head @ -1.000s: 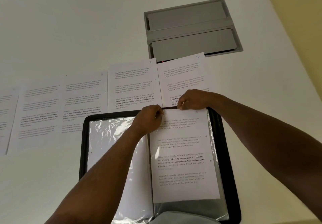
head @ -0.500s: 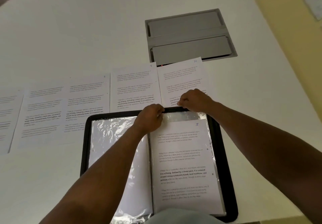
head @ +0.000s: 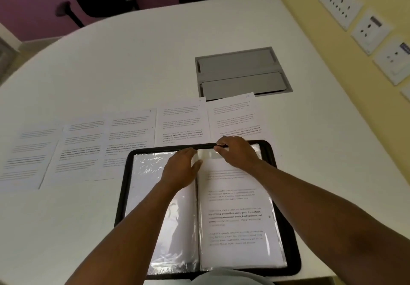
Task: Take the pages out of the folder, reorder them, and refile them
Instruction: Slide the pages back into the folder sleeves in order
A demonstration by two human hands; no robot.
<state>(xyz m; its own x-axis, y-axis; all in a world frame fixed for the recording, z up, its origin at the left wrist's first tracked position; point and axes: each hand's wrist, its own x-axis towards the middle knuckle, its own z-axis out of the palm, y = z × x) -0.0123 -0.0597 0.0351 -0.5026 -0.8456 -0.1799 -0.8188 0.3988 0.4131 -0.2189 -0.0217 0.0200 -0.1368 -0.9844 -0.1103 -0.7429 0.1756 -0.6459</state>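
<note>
Black folder (head: 286, 198) is lying open flat on white table (head: 137, 58), glossy crinkled clear sleeves inside. Right sleeve (head: 255, 151) is holding 1 printed page (head: 237, 218), pushed nearly all the way in; left sleeve (head: 150, 196) is showing no printed text. Left hand (head: 180, 169) is resting flat near the spine, fingers straight, gripping nothing. Right hand (head: 238, 152) is lying over the sleeve's top edge, fingers bent; grip on the sleeve, cannot tell. 5 loose pages (head: 128, 138) are lying in an overlapping row just beyond the folder. Grey rectangular hatch (head: 241, 74) is sitting recessed in the tabletop.
</note>
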